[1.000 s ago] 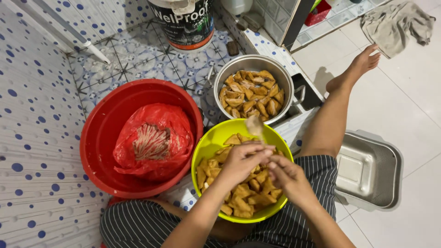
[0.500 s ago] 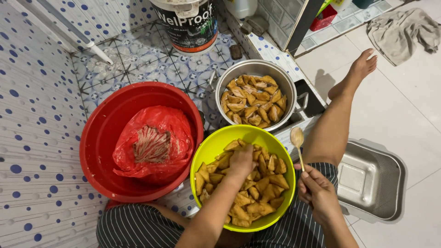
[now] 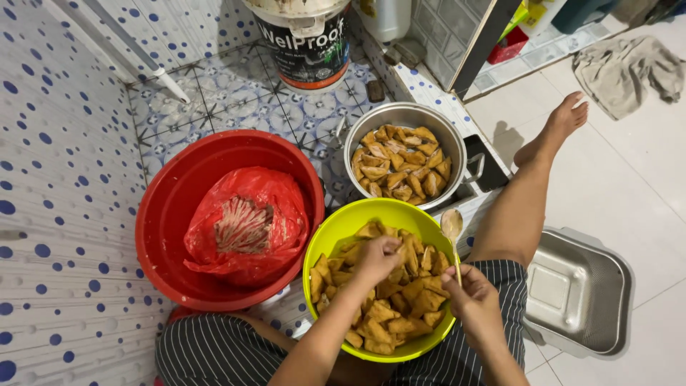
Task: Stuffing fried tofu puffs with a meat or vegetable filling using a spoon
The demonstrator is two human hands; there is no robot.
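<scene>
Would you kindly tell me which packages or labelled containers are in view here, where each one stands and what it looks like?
Bucket: top centre on the tiled floor, round, black label with an orange band.
Red plastic bag: crumpled, inside the red basin at left.

Bright, even daylight fills the scene. Soft short shadows lie beside the foot (image 3: 564,118) and the steel tray (image 3: 580,293). Focus is sharp throughout; mild wide-angle bending appears along the frame edges.
</scene>
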